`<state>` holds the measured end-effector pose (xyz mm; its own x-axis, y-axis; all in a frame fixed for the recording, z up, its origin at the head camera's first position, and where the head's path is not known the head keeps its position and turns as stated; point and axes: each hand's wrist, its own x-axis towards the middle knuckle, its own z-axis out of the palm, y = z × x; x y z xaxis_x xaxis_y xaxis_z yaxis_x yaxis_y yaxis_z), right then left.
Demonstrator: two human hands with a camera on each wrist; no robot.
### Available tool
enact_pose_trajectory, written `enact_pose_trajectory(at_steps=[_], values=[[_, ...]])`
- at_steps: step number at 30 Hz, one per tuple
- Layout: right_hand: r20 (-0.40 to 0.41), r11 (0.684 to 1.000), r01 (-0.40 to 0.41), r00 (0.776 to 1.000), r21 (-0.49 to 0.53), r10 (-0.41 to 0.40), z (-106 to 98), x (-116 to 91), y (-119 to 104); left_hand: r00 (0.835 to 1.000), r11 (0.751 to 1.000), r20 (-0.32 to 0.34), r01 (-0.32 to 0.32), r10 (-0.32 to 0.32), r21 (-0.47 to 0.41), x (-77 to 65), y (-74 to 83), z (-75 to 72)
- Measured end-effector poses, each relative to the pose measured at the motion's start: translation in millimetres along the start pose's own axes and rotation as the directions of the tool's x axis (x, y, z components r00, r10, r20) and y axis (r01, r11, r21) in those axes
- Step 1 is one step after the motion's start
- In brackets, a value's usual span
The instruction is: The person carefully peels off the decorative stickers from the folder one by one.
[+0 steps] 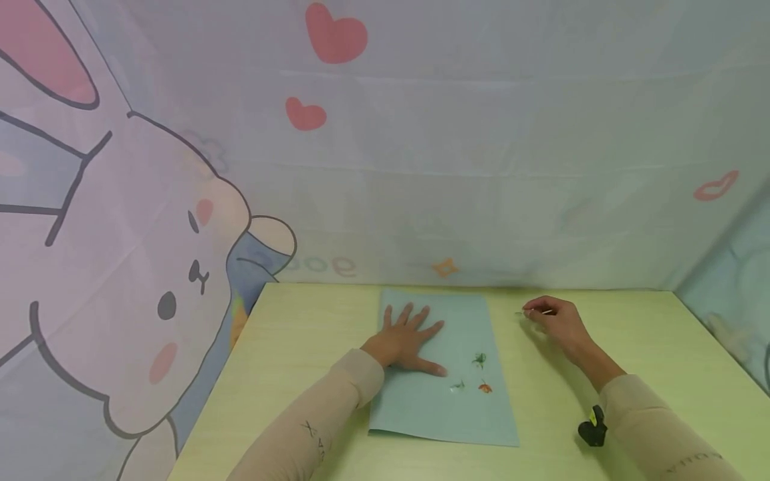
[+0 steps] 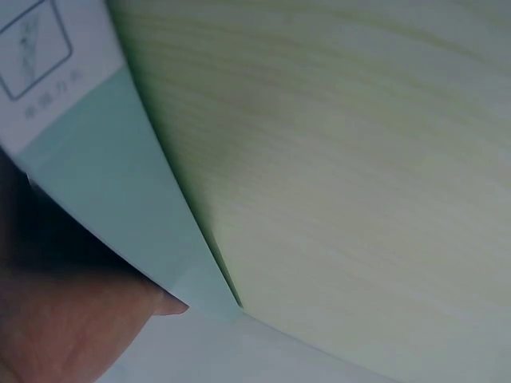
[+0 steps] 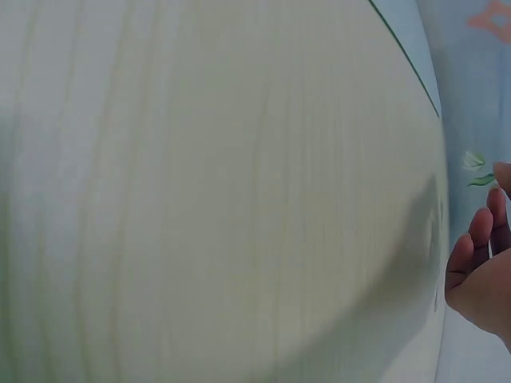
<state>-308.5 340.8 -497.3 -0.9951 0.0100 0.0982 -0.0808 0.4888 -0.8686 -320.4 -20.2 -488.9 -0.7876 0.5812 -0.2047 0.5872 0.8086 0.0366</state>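
Head view: one sprig [image 1: 519, 313], small, pale and green, is pinched at the tips of your right hand [image 1: 553, 324], whose thumb and fingers close narrowly on it. The right wrist view shows it as one white bloom with green leaf, just past your fingertips. One thin white bit also shows within that grip; you cannot tell what it is. The hand is raised over the table [image 1: 650, 347], its shadow below.

Well to the left of that hand lies one pale green sheet [image 1: 433, 417]. Your left hand [image 1: 406, 344] is flat on it, all five digits spread wide. Right of your left thumb sit three small pieces: one green [image 1: 479, 360], one white-green [image 1: 458, 385] nearest the thumb tip, and one orange [image 1: 485, 387].

Just beside your right sleeve [image 1: 652, 424], nearer you than the hand, is one black gadget [image 1: 594, 427]. Beyond both hands hangs one cloth [image 1: 481, 147], printed with two red hearts, one pair of lips, one orange star and, left of your left hand, one big rabbit.
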Motion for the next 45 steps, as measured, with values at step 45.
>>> enact_pose_trajectory(at_steps=[45], values=[[0.161,0.998,0.007,0.987,0.056,-0.016,19.8,-12.8,-3.5,1.000,1.000,-0.010,-0.001,0.001,0.009,3.4,-2.3,4.4]])
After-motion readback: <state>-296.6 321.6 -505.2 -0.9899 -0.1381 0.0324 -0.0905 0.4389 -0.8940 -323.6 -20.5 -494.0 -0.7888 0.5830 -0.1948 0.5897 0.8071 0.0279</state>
